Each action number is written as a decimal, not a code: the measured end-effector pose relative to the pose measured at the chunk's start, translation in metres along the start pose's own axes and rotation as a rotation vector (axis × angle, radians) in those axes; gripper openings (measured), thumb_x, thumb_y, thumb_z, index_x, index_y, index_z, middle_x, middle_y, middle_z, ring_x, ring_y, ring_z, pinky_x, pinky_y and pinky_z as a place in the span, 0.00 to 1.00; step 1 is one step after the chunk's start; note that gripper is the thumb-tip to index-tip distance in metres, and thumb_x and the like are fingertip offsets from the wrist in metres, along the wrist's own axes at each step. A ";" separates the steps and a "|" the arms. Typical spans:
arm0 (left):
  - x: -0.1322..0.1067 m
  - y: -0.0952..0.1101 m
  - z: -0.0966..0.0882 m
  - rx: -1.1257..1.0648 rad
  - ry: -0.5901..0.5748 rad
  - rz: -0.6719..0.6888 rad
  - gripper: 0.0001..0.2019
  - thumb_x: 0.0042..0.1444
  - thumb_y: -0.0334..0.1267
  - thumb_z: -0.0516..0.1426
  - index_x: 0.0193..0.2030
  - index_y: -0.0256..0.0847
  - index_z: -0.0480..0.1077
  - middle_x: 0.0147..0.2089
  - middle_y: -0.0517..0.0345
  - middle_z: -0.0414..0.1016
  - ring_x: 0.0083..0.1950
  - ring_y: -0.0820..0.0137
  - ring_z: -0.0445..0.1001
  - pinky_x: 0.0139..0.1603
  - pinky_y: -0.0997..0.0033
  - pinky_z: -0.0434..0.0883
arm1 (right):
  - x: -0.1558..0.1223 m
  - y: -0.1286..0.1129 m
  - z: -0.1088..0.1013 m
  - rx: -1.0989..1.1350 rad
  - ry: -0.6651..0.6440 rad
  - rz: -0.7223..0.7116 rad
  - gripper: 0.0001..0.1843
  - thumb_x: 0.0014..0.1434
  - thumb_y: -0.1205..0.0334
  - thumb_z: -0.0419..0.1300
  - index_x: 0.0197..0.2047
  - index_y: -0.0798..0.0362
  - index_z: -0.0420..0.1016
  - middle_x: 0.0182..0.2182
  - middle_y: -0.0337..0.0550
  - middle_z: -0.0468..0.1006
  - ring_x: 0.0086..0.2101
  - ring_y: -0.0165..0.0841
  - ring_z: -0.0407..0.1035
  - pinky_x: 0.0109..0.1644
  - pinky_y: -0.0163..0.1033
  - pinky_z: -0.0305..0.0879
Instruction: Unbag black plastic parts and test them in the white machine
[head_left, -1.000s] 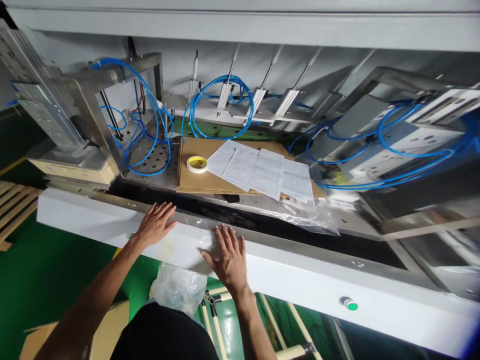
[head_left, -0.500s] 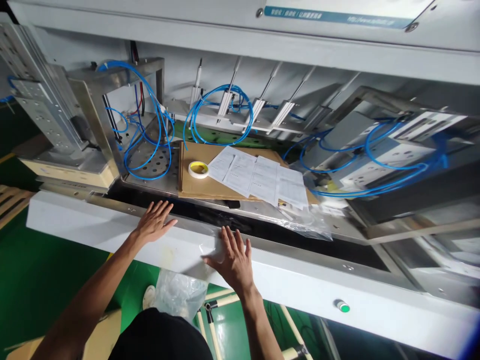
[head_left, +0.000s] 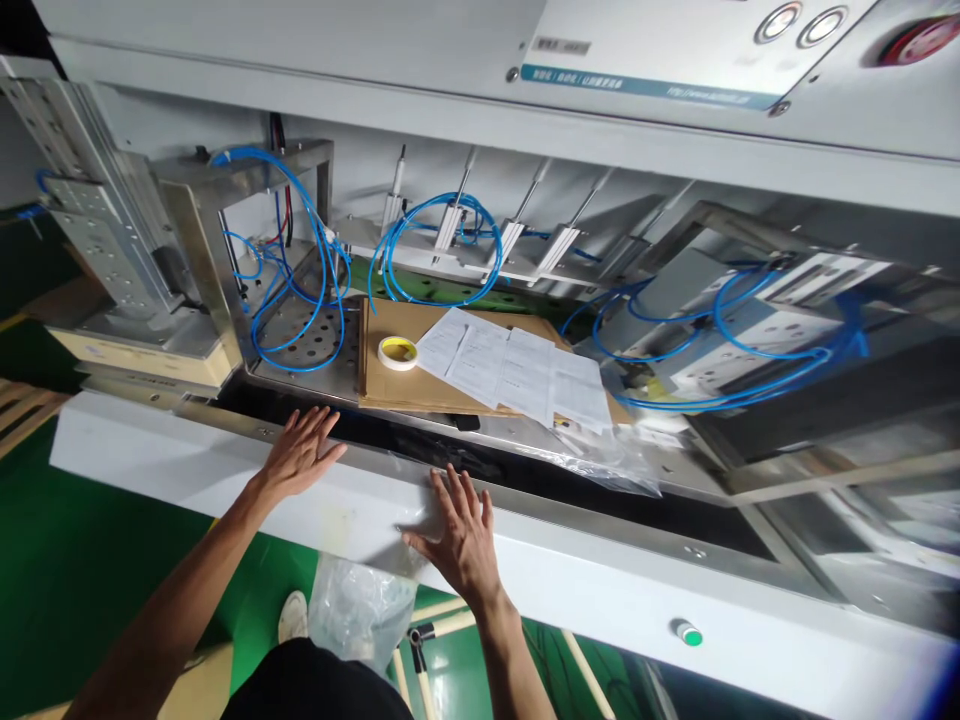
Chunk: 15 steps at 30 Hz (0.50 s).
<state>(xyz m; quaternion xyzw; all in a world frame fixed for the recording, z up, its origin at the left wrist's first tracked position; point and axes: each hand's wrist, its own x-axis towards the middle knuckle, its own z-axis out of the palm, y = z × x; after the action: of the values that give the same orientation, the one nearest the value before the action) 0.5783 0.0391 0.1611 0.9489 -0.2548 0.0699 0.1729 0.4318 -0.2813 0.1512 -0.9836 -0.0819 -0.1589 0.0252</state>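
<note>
My left hand [head_left: 301, 452] lies on the front ledge of a white machine frame [head_left: 600, 560], fingers stretched toward the dark slot [head_left: 420, 445] behind it. To its right, my right hand [head_left: 461, 525] rests spread on the same ledge, thumb out to the side. Neither hand holds anything. Past the slot lies a flat piece of brown cardboard [head_left: 386, 388]. On it are a roll of tape [head_left: 397, 352] with a yellow core and several printed paper sheets [head_left: 487, 365], which overlap. A clear plastic sheet [head_left: 615, 465] hangs over the slot's edge.
Coiled blue air hoses [head_left: 442, 300] and a row of metal cylinders [head_left: 510, 245] stand behind the cardboard. A green button [head_left: 690, 634] sits on the front face. Below are a clear plastic bag [head_left: 360, 605] and a cream pipe frame [head_left: 450, 622].
The view has tilted up slightly, so the scene sits lower and more of the upper panel, with round buttons and a red knob, shows. Both hands stay on the ledge.
</note>
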 end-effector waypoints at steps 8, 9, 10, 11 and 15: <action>-0.081 0.004 0.016 -0.163 0.543 0.074 0.31 0.74 0.41 0.49 0.81 0.53 0.49 0.73 0.47 0.67 0.73 0.52 0.67 0.71 0.42 0.67 | -0.008 0.005 -0.007 -0.060 0.103 -0.032 0.58 0.62 0.29 0.60 0.82 0.51 0.45 0.74 0.65 0.62 0.70 0.61 0.61 0.70 0.69 0.58; -0.097 0.003 0.029 -0.194 0.589 0.047 0.31 0.73 0.40 0.49 0.80 0.54 0.51 0.72 0.47 0.69 0.71 0.50 0.69 0.67 0.40 0.70 | -0.010 0.004 -0.010 -0.068 0.133 -0.030 0.56 0.63 0.31 0.60 0.82 0.51 0.46 0.74 0.64 0.63 0.70 0.61 0.62 0.70 0.69 0.59; -0.115 0.002 0.043 -0.218 0.632 0.028 0.31 0.72 0.40 0.50 0.79 0.54 0.53 0.69 0.45 0.70 0.68 0.48 0.71 0.62 0.40 0.73 | -0.011 0.001 -0.014 -0.067 0.172 -0.025 0.54 0.64 0.33 0.60 0.82 0.50 0.47 0.73 0.63 0.64 0.70 0.61 0.62 0.69 0.69 0.61; -0.132 0.001 0.059 -0.221 0.697 -0.020 0.29 0.70 0.40 0.51 0.77 0.54 0.57 0.65 0.43 0.73 0.63 0.46 0.74 0.56 0.39 0.76 | -0.013 -0.003 -0.018 -0.056 0.217 -0.019 0.52 0.65 0.35 0.60 0.81 0.50 0.49 0.73 0.62 0.65 0.69 0.60 0.63 0.69 0.69 0.62; -0.196 0.007 0.112 -0.274 0.733 -0.196 0.12 0.69 0.39 0.53 0.56 0.51 0.71 0.41 0.48 0.78 0.38 0.53 0.79 0.37 0.50 0.79 | -0.023 -0.038 -0.029 0.156 0.368 0.031 0.36 0.68 0.48 0.62 0.75 0.48 0.63 0.63 0.60 0.77 0.60 0.55 0.74 0.58 0.62 0.76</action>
<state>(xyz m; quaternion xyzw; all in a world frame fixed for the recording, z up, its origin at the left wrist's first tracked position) 0.4115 0.0823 0.0154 0.8489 -0.0917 0.3525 0.3831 0.3952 -0.2498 0.1722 -0.9342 -0.0730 -0.3285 0.1181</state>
